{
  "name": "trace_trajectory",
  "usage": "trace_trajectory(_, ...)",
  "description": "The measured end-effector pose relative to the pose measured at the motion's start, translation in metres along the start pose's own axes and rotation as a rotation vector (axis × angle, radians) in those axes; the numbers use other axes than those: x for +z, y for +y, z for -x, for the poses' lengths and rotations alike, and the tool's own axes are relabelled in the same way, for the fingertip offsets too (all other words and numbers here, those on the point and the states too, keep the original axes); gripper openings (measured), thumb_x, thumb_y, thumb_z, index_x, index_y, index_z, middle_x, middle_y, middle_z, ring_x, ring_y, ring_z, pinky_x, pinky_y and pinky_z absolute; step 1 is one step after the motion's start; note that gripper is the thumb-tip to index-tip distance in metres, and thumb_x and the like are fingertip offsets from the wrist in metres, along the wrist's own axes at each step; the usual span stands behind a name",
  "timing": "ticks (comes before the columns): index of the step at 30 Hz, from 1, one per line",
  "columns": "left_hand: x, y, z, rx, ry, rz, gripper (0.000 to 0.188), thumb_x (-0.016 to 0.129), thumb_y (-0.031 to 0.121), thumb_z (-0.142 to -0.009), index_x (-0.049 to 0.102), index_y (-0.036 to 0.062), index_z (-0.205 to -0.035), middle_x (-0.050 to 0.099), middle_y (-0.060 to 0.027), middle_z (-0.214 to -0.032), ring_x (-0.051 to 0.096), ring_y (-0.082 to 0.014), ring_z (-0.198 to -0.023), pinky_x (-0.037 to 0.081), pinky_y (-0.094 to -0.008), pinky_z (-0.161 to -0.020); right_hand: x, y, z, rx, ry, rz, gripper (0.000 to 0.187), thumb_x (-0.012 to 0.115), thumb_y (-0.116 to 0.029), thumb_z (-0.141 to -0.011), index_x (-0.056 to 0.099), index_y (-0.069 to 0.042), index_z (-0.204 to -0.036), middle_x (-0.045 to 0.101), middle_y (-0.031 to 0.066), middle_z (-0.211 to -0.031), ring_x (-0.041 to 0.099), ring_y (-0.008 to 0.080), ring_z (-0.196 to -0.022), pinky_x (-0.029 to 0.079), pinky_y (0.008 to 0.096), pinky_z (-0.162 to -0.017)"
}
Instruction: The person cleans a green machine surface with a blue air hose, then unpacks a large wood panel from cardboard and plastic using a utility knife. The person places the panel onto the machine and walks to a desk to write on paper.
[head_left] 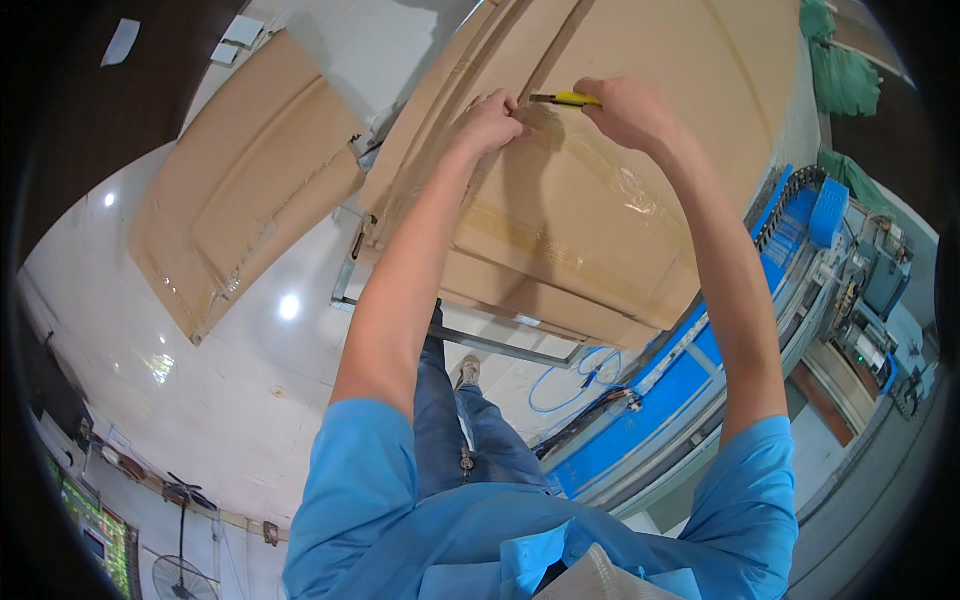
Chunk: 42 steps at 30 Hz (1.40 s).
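Note:
A large brown cardboard package (600,215) lies in front of me on a metal frame, with clear tape (635,190) across its surface. My right hand (630,108) is closed around a yellow utility knife (572,99), whose blade points left, close over a seam in the cardboard. Just left of the blade, my left hand (488,124) rests on the package beside the seam. Its fingers are bent in together; whatever they pinch is too small to make out.
Another taped cardboard piece (250,190) lies at the left. A grey metal frame (480,343) shows under the package's near edge. On the right stands a long blue machine (640,420) with cable chains. Blue hose (548,392) coils on the floor near my feet.

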<state>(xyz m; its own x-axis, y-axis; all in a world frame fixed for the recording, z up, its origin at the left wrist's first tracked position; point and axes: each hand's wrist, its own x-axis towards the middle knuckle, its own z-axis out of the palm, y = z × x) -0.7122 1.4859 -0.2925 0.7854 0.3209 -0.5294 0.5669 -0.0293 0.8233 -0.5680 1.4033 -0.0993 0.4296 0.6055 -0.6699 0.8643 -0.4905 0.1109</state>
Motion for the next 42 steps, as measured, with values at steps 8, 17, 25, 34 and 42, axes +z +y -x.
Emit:
trace_trajectory(8, -0.01, -0.007, 0.002, -0.048, -0.133, 0.219, 0.047, 0.085, 0.015, -0.07, 0.057, 0.0051, -0.107, 0.051, -0.0058, -0.102, 0.055, -0.0172, -0.09, 0.053, -0.0296, -0.081, 0.069, 0.027, 0.028, -0.019, 0.21, -0.242, 0.031, 0.054, -0.02, -0.097, 0.063, -0.021, -0.127, 0.069, 0.0078, -0.104, 0.065, 0.0298, -0.099, 0.053, 0.0435, -0.081)
trace_trajectory(17, -0.022, 0.017, 0.019, -0.109, -0.181, 0.337, 0.04, 0.08, 0.002, -0.078, 0.053, 0.0061, -0.107, 0.044, -0.0007, -0.096, 0.056, -0.0126, -0.086, 0.052, -0.0252, -0.078, 0.123, 0.075, 0.07, 0.032, 0.22, -0.292, 0.032, 0.057, -0.017, -0.091, 0.063, -0.02, -0.122, 0.067, 0.0115, -0.092, 0.066, 0.0311, -0.091, 0.053, 0.0456, -0.074)
trace_trajectory(25, -0.017, 0.019, 0.029, -0.032, -0.068, 0.218, 0.048, 0.078, 0.015, -0.084, 0.052, 0.0042, -0.123, 0.055, -0.0033, -0.103, 0.054, -0.0148, -0.097, 0.048, -0.0306, -0.088, 0.198, 0.145, 0.135, 0.171, 0.245, -0.25, 0.032, 0.056, -0.013, -0.092, 0.063, -0.02, -0.123, 0.065, 0.0122, -0.099, 0.065, 0.0328, -0.094, 0.053, 0.0459, -0.077)
trace_trajectory(34, 0.054, -0.083, 0.223, 0.272, 0.701, -0.45, 0.041, 0.066, 0.01, -0.09, 0.05, -0.0045, -0.125, 0.054, -0.0208, -0.118, 0.054, -0.0336, -0.11, 0.043, -0.0408, -0.1, 0.297, 0.244, 0.235, 0.321, 0.409, -0.377, 0.033, 0.055, -0.009, -0.091, 0.067, -0.014, -0.121, 0.067, 0.0172, -0.108, 0.063, 0.0373, -0.104, 0.051, 0.0462, -0.086)
trace_trajectory(42, 0.229, -0.177, 0.629, -0.486, 0.675, -0.637, 0.046, 0.07, 0.011, -0.082, 0.053, -0.0011, -0.123, 0.057, -0.0194, -0.118, 0.059, -0.0312, -0.106, 0.048, -0.0413, -0.094, 0.512, 0.248, 0.414, 0.365, 0.802, -1.061, 0.035, 0.061, -0.022, -0.095, 0.06, -0.006, -0.126, 0.068, 0.0227, -0.108, 0.065, 0.0411, -0.099, 0.052, 0.0446, -0.083)
